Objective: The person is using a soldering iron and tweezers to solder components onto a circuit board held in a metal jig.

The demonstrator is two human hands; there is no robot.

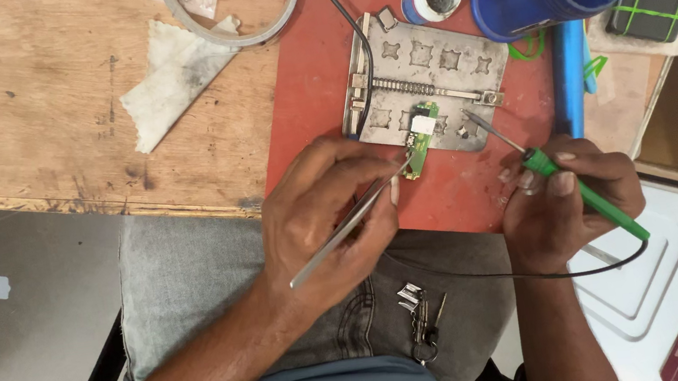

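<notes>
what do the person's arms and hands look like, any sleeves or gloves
Both forearms are bare, with no sleeves in view. The left hand and right hand wear no gloves, and no rings, watch or bands show. Fingernails are short and unpainted.

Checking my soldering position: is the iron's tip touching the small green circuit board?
Apart. The head view shows the soldering iron tip ending over the metal holder plate, with bare plate between it and the green circuit board.
</notes>
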